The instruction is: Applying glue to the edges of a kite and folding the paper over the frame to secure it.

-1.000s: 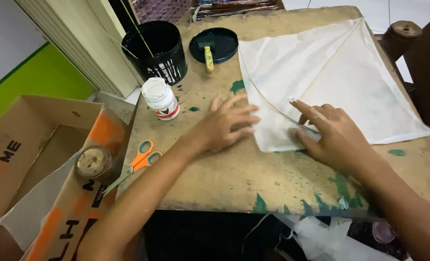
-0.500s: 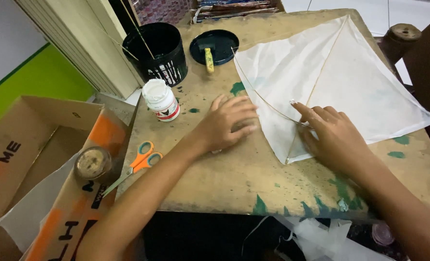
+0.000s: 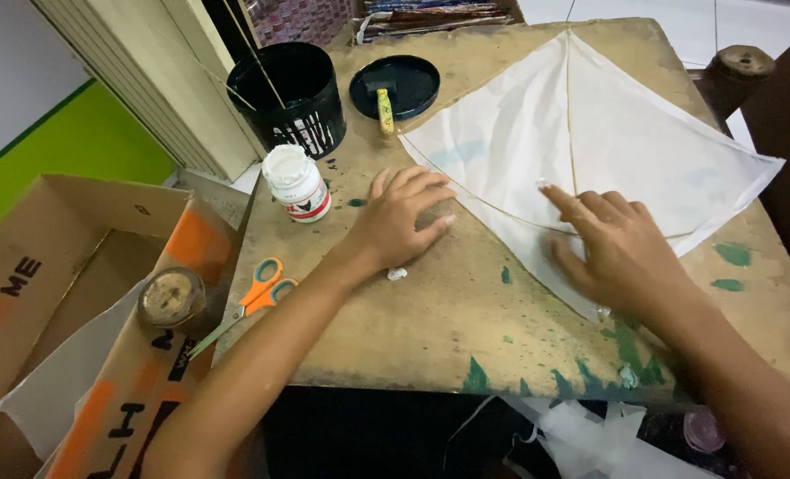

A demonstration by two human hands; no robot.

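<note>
Worn, paint-flecked wooden table (image 3: 466, 328); cardboard box (image 3: 49, 293) alongside. White paper kite (image 3: 608, 133) flat beneath both palms: left hand (image 3: 399, 222) at edge, right hand (image 3: 621, 248) on top, fingers spread, grasping nothing.

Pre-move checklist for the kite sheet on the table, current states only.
1. Left hand flat on table at the kite edge: ok.
2. Right hand pressing on kite: ok.
3. Kite lies flat, sticks in place: ok.
4. Glue bottle upright, capped: ok.
5. Scissors clear of both hands: ok.
6. Glue set under paper: cannot tell.
</note>
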